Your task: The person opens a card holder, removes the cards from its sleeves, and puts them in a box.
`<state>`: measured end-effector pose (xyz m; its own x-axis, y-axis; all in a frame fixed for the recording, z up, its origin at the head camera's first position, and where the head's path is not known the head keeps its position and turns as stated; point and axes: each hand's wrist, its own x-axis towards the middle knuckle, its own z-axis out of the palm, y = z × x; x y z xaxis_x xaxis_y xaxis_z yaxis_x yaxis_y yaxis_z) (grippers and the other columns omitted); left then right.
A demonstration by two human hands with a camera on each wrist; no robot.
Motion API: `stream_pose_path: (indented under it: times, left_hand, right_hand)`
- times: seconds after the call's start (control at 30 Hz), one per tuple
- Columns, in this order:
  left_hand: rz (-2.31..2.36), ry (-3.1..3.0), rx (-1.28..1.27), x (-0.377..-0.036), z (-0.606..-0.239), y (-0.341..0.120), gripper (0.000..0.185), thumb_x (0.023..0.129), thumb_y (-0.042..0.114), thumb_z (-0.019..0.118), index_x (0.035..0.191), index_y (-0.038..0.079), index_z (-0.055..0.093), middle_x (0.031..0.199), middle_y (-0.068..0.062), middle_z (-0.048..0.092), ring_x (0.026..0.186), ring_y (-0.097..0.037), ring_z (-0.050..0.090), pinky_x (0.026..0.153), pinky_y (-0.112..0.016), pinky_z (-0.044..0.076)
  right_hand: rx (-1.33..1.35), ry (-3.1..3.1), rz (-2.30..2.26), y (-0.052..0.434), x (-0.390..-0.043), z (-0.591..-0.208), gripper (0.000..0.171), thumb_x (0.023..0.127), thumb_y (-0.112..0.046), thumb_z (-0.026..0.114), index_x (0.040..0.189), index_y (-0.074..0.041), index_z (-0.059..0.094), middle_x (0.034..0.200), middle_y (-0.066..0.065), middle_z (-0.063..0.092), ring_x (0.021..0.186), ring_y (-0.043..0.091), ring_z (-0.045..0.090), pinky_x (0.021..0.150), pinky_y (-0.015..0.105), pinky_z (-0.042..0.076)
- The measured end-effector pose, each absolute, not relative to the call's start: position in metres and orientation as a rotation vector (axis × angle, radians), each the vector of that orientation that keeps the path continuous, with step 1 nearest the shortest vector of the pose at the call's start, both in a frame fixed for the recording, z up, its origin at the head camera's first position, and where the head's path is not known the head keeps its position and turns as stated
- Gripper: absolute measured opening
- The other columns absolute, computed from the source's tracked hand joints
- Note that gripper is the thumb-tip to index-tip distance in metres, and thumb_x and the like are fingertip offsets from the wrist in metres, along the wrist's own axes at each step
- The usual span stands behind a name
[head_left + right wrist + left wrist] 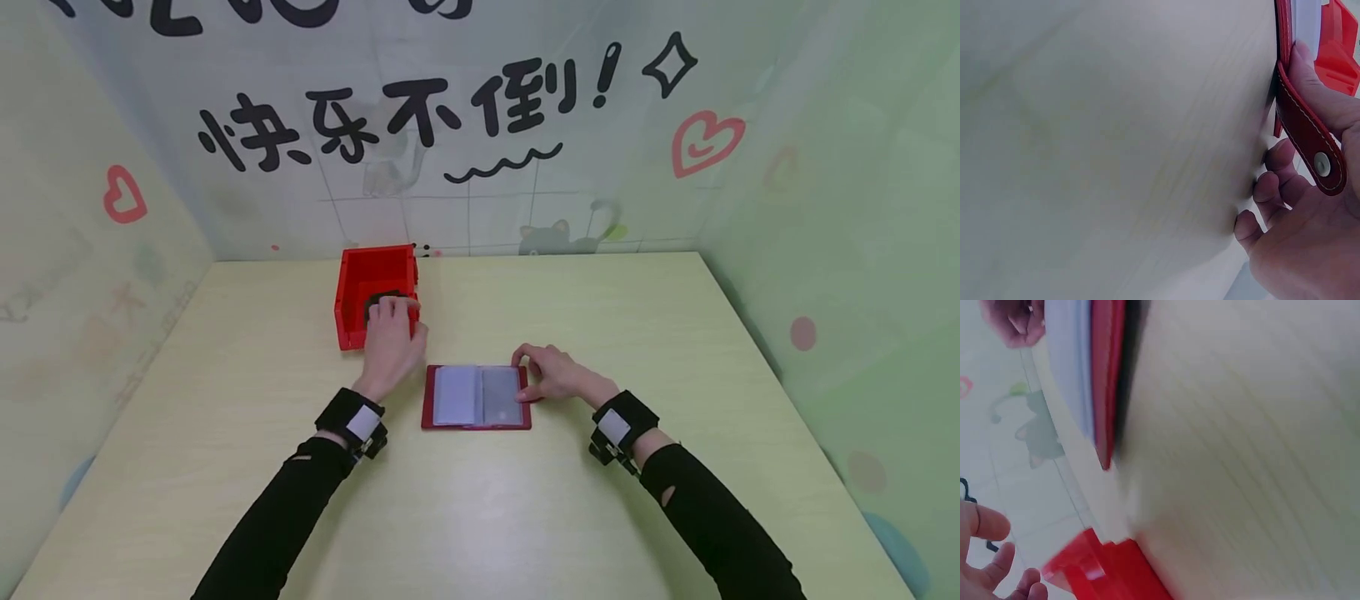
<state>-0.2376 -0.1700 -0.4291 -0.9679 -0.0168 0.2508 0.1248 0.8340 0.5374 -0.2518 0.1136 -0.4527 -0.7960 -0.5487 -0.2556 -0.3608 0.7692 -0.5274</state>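
An open red card holder [476,397] with clear sleeves lies flat on the table. My right hand [527,372] holds its right edge. In the right wrist view the thumb lies on the red snap strap [1307,131], and the other fingers [1270,187] curl against the tabletop. My left hand [393,310] reaches into the red bin [352,287], fingers extended over a dark object [378,297] inside. The left wrist view shows those fingers [994,565] spread, with nothing between them, beside the bin [1107,575]. It also shows the card holder [1100,375] edge on.
The pale wooden table [480,517] is enclosed by decorated walls at the back and both sides. The bin stands near the back wall, left of centre. Both forearms wear black sleeves and wrist straps.
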Motion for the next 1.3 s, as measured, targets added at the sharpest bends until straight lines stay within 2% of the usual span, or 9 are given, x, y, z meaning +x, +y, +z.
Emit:
stream_pose_path:
  times: [0.23,0.4,0.5,0.67,0.93,1.17,1.3]
  left_hand:
    - [-0.836,-2.943,-0.433,-0.207,-0.426,-0.128,0.042,0.094,0.022,0.067,0.13,0.003,0.056,0.13,-0.018,0.055,0.119,-0.035,0.05,0.101,-0.047,0.048]
    - [-0.922,-3.141,-0.499,-0.202,-0.439,-0.109,0.065,0.089,0.041,0.074,0.138,0.004,0.053,0.128,-0.016,0.056,0.113,-0.03,0.052,0.098,-0.045,0.047]
    - [-0.922,-3.189,-0.536,-0.207,-0.444,-0.104,0.074,0.084,0.044,0.078,0.143,0.007,0.052,0.126,-0.015,0.054,0.111,-0.029,0.051,0.093,-0.042,0.045]
    - [-0.961,-3.192,-0.583,-0.21,-0.446,-0.105,0.068,0.08,0.038,0.083,0.138,0.011,0.059,0.123,-0.013,0.051,0.108,-0.026,0.049,0.086,-0.036,0.042]
    - [-1.108,-3.162,-0.563,-0.214,-0.449,-0.108,0.058,0.082,0.034,0.083,0.131,0.013,0.06,0.122,-0.011,0.054,0.108,-0.024,0.052,0.094,-0.04,0.047]
    - [-1.272,-3.157,-0.432,-0.219,-0.448,-0.107,0.047,0.09,0.046,0.071,0.121,0.013,0.058,0.109,-0.008,0.055,0.1,-0.021,0.052,0.078,-0.031,0.043]
    - [-1.191,-3.158,-0.452,-0.22,-0.446,-0.102,0.044,0.09,0.051,0.067,0.114,0.015,0.06,0.102,-0.008,0.058,0.095,-0.022,0.053,0.074,-0.03,0.041]
  right_hand:
    - [-0.692,2.565,-0.658,0.116,-0.253,-0.452,0.049,0.084,-0.029,0.082,0.123,-0.015,0.055,0.087,0.007,0.051,0.088,0.022,0.047,0.072,0.03,0.035]
    - [-0.691,2.557,-0.666,0.116,-0.253,-0.452,0.048,0.085,-0.029,0.081,0.123,-0.015,0.055,0.086,0.006,0.05,0.088,0.022,0.046,0.072,0.03,0.034]
    - [-0.704,2.558,-0.669,0.117,-0.253,-0.454,0.048,0.086,-0.029,0.081,0.124,-0.014,0.055,0.086,0.006,0.05,0.088,0.022,0.045,0.072,0.031,0.034]
    - [-0.722,2.534,-0.681,0.118,-0.254,-0.454,0.051,0.086,-0.03,0.08,0.126,-0.014,0.053,0.091,0.007,0.051,0.093,0.023,0.045,0.075,0.032,0.035]
    - [-0.752,2.516,-0.686,0.12,-0.255,-0.454,0.053,0.085,-0.029,0.081,0.127,-0.014,0.052,0.097,0.009,0.053,0.098,0.024,0.045,0.08,0.034,0.034]
    - [-0.762,2.512,-0.693,0.12,-0.254,-0.452,0.052,0.085,-0.029,0.081,0.127,-0.013,0.053,0.096,0.008,0.052,0.097,0.024,0.044,0.08,0.034,0.033]
    - [-0.776,2.506,-0.707,0.121,-0.255,-0.451,0.052,0.085,-0.028,0.081,0.127,-0.013,0.053,0.095,0.008,0.052,0.096,0.024,0.044,0.079,0.033,0.033]
